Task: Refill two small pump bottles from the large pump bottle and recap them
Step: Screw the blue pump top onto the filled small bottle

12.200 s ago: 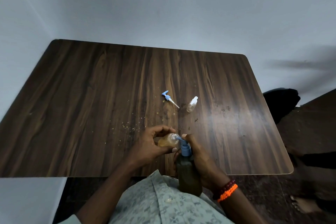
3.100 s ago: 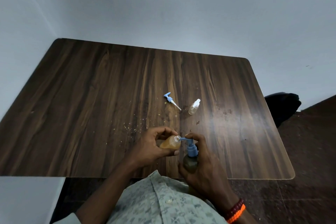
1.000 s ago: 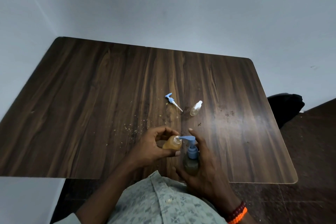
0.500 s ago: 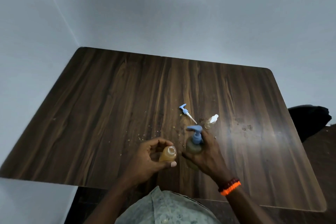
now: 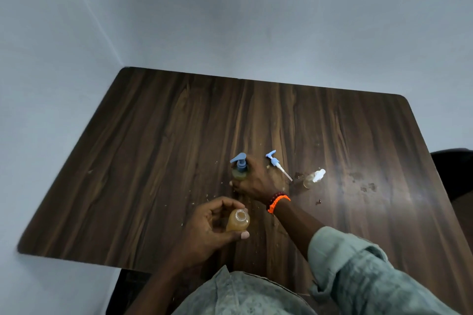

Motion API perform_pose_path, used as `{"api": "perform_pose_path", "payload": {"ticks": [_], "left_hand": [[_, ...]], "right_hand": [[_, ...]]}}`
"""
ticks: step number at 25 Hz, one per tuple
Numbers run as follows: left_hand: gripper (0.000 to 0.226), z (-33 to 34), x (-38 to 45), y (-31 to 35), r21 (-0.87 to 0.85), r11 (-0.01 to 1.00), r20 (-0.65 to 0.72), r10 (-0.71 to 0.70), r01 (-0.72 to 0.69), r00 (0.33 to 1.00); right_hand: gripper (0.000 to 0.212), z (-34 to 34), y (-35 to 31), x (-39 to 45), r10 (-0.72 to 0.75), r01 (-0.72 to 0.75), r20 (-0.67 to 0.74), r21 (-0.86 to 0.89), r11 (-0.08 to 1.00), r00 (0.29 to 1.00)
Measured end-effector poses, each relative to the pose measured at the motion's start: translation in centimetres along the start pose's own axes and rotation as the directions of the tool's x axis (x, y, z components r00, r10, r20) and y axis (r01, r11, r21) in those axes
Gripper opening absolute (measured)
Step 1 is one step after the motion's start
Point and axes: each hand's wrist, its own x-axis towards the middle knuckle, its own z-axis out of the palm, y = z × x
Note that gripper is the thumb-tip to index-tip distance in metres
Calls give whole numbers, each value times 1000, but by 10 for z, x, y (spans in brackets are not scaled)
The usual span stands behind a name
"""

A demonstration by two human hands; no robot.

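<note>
Most of the large pump bottle [image 5: 239, 174] is hidden behind the right hand [image 5: 256, 181], whose fingers wrap its far side as it stands on the dark wood desk [image 5: 153, 161]; only the blue pump head and a greenish shoulder show. The left hand [image 5: 207, 227] grips an uncapped small bottle [image 5: 238, 220] above the desk's near part, its open mouth up and amber liquid filling it almost to the neck. A loose blue pump cap [image 5: 276, 163] lies just right of the right hand. Further right lies a second small bottle [image 5: 313, 178], clear with a white cap; its contents are hard to make out. Crumbs and dark spots fleck the desk.
</note>
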Motion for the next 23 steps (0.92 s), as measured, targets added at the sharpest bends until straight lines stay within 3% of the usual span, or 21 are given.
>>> {"api": "perform_pose_path", "payload": {"ticks": [3,10,13,16,18,21,23], "left_hand": [[45,-5,6,-2,-6,1000,-4,-20,20,1000],[46,-3,22,-5,-19,998,54,-53,54,997],[47,0,29,-7,-31,997,72,-63,66,995],[47,-1,31,-9,-21,997,75,-68,70,995],[47,-1,29,-8,-23,997,62,-68,70,996],[46,0,25,-5,-14,997,63,-81,82,995],[46,2,21,-3,-6,996,67,-86,87,994]], "right_hand": [[46,7,5,14,14,-13,27,-42,999,1000],[63,-4,17,14,-48,43,138,38,998,989],[92,-13,10,11,-32,49,196,-82,995,980],[117,-40,17,12,2,141,313,-433,890,950],[106,-63,27,18,125,13,280,-445,895,952],[59,-71,44,43,253,-270,-98,-429,862,962],[39,-61,57,55,295,-346,-180,-467,814,938]]}}
